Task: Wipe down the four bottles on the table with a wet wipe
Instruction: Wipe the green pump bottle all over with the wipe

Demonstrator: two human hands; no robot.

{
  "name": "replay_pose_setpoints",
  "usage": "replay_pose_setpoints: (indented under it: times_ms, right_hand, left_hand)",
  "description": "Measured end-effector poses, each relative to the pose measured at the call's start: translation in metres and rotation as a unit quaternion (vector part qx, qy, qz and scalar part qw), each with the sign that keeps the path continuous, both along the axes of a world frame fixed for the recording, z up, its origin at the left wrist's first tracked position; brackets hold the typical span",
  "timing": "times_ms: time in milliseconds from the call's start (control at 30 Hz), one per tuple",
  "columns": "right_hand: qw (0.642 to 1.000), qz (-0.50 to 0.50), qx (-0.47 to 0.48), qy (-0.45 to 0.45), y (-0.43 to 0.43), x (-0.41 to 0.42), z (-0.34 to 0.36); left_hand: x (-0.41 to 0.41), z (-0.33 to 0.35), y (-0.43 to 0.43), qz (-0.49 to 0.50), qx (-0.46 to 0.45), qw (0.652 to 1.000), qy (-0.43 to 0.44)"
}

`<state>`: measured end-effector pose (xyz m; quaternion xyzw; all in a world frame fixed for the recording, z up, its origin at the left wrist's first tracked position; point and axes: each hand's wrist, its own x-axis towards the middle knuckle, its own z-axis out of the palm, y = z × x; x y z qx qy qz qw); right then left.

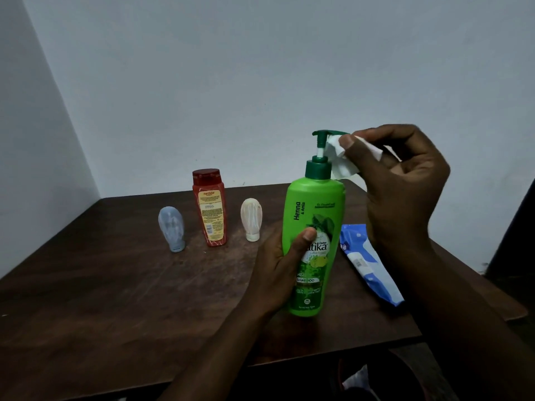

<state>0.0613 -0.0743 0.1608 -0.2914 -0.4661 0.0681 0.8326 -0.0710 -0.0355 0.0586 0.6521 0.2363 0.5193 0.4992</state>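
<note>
Your left hand (275, 270) wraps the upright green pump bottle (314, 209) over the bench (115, 285); your right hand (402, 180) pinches a limp wet wipe (341, 166) at its pump. Rigid, likely slick once damp: hold its waist.

left hand (278, 273) gripping the green shampoo bottle (314, 244) upright, right hand (402, 183) pinching a white wet wipe (337, 157) against its pump nozzle, three other bottles behind (red one (210, 208) in the middle), blue wipes pack (367, 261) lying beside

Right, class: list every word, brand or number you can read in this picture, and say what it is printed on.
"Henna & Amla": green pump bottle, running up its side.
"atika": same bottle, start hidden by left hand.
"SHAMPOO": same bottle, lower down.
Red bottle label: too blurred.
Blue wipes pack: print unreadable.
</note>
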Motion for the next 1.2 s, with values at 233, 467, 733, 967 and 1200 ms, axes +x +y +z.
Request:
replay_pose_setpoints:
  times_ms: [233,467,733,967,1200]
  right_hand:
    - [1.0,0.021,-0.019,-0.009,-0.007,0.01,0.007]
    - [0.997,0.001,-0.039,-0.061,-0.008,0.011,0.022]
    - [0.891,-0.069,-0.056,-0.444,0.002,-0.004,0.028]
    - [0.919,-0.002,-0.05,-0.392,0.01,-0.002,0.018]
    - [0.945,0.005,-0.101,-0.313,0.002,0.007,-0.004]
  left_hand:
    - [-0.013,0.003,0.004,0.02,0.034,0.999,0.004]
    - [-0.028,0.006,0.014,0.029,0.062,0.997,0.022]
    - [-0.032,0.0,0.015,0.038,0.067,0.996,0.034]
    - [-0.03,-0.01,0.016,0.037,0.061,0.997,0.042]
    - [-0.038,-0.017,0.02,0.049,-0.019,0.998,-0.033]
